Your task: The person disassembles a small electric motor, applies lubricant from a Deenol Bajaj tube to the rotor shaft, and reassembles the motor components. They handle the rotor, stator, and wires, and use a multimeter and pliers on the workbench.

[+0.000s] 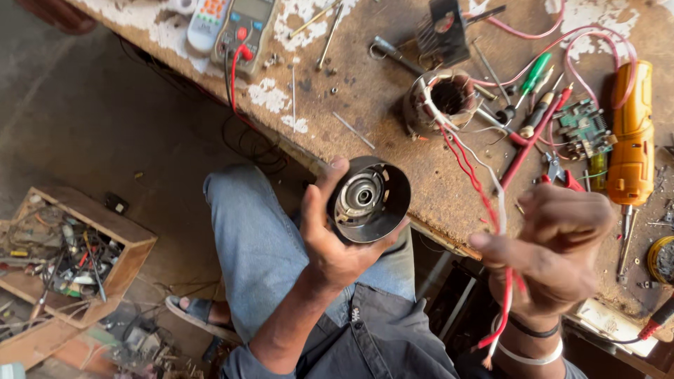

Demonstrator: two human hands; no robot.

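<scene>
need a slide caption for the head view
Left hand holds a round metal motor housing while the right hand pinches red and white wires beside a cluttered workbench.

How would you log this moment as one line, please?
left hand: holds round metal motor housing | right hand: pinches red and white wires | bench: wound stator

Repair workshop: cluttered workbench (393, 133), multimeter (247, 31)

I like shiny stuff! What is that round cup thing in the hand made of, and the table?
The round cup in the left hand looks like metal: dark grey outside, with a bright glinting hub inside. The table looks like brown wood or board, its white paint flaking off in patches; I can't tell which.
</scene>
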